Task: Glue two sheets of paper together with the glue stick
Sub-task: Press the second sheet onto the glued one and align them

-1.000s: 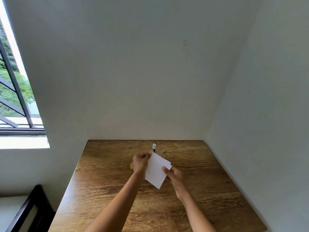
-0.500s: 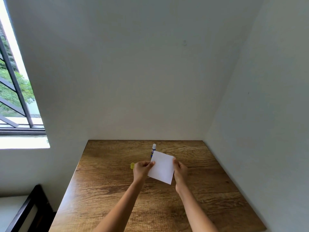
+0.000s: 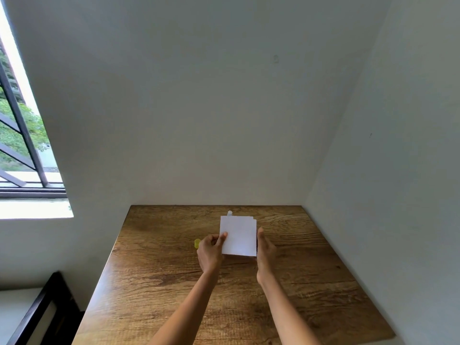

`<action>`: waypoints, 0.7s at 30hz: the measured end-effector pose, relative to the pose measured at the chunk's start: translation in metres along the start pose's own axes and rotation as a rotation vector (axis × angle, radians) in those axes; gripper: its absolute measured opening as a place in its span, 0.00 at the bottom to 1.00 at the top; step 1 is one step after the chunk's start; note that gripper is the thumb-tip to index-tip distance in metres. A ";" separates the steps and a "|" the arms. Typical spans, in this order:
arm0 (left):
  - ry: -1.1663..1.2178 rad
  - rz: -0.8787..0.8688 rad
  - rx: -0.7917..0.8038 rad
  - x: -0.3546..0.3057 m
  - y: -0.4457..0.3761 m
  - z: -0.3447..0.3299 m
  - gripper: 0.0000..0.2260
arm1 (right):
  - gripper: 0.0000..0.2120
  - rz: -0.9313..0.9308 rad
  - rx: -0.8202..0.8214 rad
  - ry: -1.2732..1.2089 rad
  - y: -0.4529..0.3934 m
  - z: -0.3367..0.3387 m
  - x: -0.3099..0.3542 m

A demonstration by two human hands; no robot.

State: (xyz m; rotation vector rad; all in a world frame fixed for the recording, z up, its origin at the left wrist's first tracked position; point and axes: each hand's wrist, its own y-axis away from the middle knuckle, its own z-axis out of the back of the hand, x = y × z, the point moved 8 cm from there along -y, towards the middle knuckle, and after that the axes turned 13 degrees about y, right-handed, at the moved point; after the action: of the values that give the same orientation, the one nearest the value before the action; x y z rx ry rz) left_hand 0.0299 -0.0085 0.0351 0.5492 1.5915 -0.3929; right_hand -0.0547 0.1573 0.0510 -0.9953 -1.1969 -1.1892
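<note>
Paper: We hold the two white sheets of paper (image 3: pixel 239 236) up over the middle of the wooden tabletop (image 3: pixel 174 290), facing us and roughly upright. One sheet lies against the other; the rear one shows as a thin strip along the top and right edge, so the two are slightly offset.
Left hand: Our left hand (image 3: pixel 210 252) pinches the left edge of the sheets near the lower half, thumb on the front face, the other fingers (image 3: pixel 208 241) curled behind or beside the edge.
Right hand: Our right hand (image 3: pixel 265 247) grips the right edge, seen edge-on with the thumb pointing upward along the paper's side. We take it that the fingers are clamped on the sheets from behind, though the paper hides them.
Glue stick: Only the pale top of the glue stick (image 3: pixel 229 213) shows, poking above the upper edge of the sheets; it stands upright on the tabletop behind them, towards the far edge. The rest of its body is hidden by the paper.
Cap: A small yellow cap (image 3: pixel 197 243) lies on the tabletop just to the left of our left hand, partly covered by it.
Surroundings: The tabletop sits in a corner of plain white walls (image 3: pixel 224 108). A barred window (image 3: pixel 22 135) with greenery outside is at the left, and a dark chair frame (image 3: pixel 47 310) stands low at the left.
</note>
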 end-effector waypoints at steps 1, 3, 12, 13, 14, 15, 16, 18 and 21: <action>0.016 0.004 -0.023 0.001 0.001 0.002 0.11 | 0.13 0.014 0.030 0.009 0.001 -0.003 0.001; 0.030 -0.007 -0.051 0.002 0.002 0.003 0.10 | 0.14 0.022 0.095 0.047 0.005 -0.011 -0.003; 0.076 -0.031 -0.114 -0.003 0.002 0.003 0.10 | 0.18 -0.108 0.048 -0.173 0.026 -0.020 -0.027; 0.077 -0.034 -0.128 -0.003 0.003 0.003 0.10 | 0.17 -0.096 0.096 -0.158 0.032 -0.030 -0.028; 0.079 -0.036 -0.139 -0.003 0.005 0.001 0.10 | 0.16 -0.093 0.140 -0.155 0.038 -0.041 -0.029; 0.083 -0.039 -0.139 -0.002 0.007 -0.002 0.11 | 0.14 -0.103 0.170 -0.168 0.044 -0.051 -0.031; 0.090 -0.043 -0.129 -0.001 0.009 -0.004 0.11 | 0.11 -0.124 0.177 -0.199 0.048 -0.059 -0.034; 0.099 -0.053 -0.119 0.001 0.011 -0.004 0.11 | 0.06 -0.152 0.149 -0.241 0.050 -0.066 -0.036; 0.084 -0.083 -0.109 -0.002 0.006 0.002 0.12 | 0.05 -0.152 0.102 -0.200 0.039 -0.057 -0.034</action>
State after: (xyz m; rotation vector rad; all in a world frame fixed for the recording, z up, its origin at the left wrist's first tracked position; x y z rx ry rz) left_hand 0.0348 -0.0053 0.0368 0.4219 1.7103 -0.3467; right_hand -0.0077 0.1114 0.0112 -0.9770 -1.4995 -1.1534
